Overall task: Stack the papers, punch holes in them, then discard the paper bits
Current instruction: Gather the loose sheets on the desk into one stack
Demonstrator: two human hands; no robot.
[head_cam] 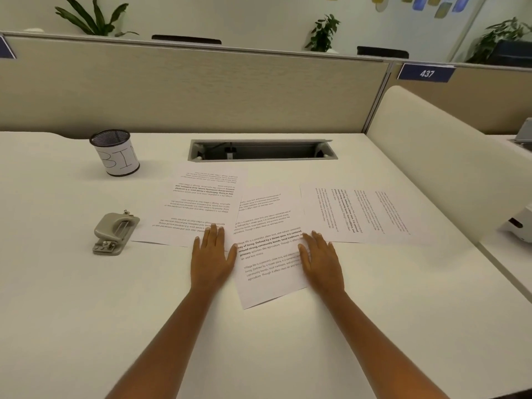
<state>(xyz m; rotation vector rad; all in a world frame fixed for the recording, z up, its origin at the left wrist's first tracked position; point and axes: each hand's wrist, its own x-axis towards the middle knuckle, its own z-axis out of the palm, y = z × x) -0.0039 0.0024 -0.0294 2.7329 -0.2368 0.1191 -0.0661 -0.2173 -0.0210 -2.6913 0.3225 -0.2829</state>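
Note:
Three printed sheets lie spread on the white desk [86, 298]. The left sheet [198, 203] lies upside down to me, the middle sheet [267, 254] is tilted and partly under it, and the right sheet [357, 214] is turned sideways. My left hand [211, 254] lies flat with straight fingers, its fingertips on the left sheet's near edge. My right hand [321, 260] lies flat on the right side of the middle sheet. A grey hole punch [113, 233] sits left of the papers. A mesh cup labelled BIN [115, 155] stands behind it.
A cable slot [262, 149] is sunk in the desk behind the papers. A beige partition [187, 87] runs along the back, and a curved white divider [449, 156] bounds the right side. White equipment [521, 226] sits beyond the divider.

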